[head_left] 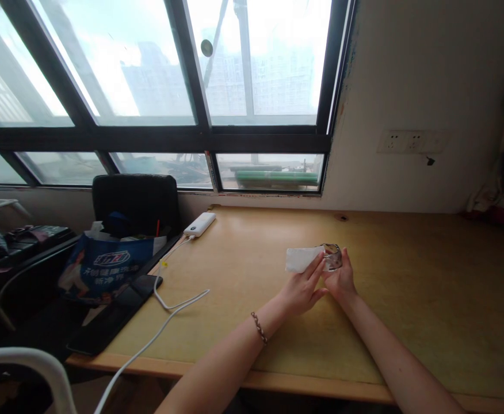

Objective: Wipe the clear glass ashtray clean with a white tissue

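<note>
The person holds both hands together over the middle of the wooden desk (407, 276). The left hand (300, 290) has its fingers stretched nearly flat against a white folded tissue (300, 259), pressing it from the side. The right hand (340, 280) closes its fingers around a small shiny glass object (333, 256), which touches the tissue's right end. It seems the step in hand is wiping or wrapping this object. The next move probably needs a firm grip by the right hand while the left one slides the tissue over the surface. A white power bank (200, 224) with its cable (165, 299) lies well apart, to the left.
</note>
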Available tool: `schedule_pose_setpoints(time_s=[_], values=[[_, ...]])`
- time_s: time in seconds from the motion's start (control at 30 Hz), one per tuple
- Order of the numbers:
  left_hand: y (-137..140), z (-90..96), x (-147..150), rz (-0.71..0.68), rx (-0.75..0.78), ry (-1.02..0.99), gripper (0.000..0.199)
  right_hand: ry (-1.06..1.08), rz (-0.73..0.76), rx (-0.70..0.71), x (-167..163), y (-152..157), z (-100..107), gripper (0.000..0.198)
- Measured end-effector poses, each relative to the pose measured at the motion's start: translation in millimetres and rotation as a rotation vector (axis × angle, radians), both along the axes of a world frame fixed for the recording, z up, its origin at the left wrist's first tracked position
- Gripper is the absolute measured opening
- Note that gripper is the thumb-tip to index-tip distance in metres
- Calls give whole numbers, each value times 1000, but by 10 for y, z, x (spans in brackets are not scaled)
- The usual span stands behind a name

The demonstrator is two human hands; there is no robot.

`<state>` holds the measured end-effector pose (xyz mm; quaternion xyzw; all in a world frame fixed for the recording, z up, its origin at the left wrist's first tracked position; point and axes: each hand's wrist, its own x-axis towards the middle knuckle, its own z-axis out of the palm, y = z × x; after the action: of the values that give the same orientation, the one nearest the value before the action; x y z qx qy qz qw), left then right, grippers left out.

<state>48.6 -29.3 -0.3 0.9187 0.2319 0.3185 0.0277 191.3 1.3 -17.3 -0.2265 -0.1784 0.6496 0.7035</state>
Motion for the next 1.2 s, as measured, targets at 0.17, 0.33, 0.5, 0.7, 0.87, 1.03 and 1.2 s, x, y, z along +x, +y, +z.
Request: schedule_pose_setpoints(time_s=[0.17,0.33,0.5,0.7,0.87,1.03,1.2], values=[[-12,33,-6,-19,-33,-44,60,-39,55,-68,49,-13,-21,38],[6,17,-21,-47,-198,-222,54,-176,277,-39,64,-76,53,48],[11,49,-45,-113,-314,-370,46,-239,539,11,38,-127,116,52],[25,65,-54,-121,-381,-419,41,-294,623,37,12,-106,22,50],[38,48,-68,-125,-349,-356,41,-328,454,-21,-28,-74,-53,38],[-8,94,-84,-181,-326,-333,41,-358,384,-12,-58,-44,-88,37],[-96,95,-46,-291,-220,-187,41,-280,239,-37,-37,3,-100,30]])
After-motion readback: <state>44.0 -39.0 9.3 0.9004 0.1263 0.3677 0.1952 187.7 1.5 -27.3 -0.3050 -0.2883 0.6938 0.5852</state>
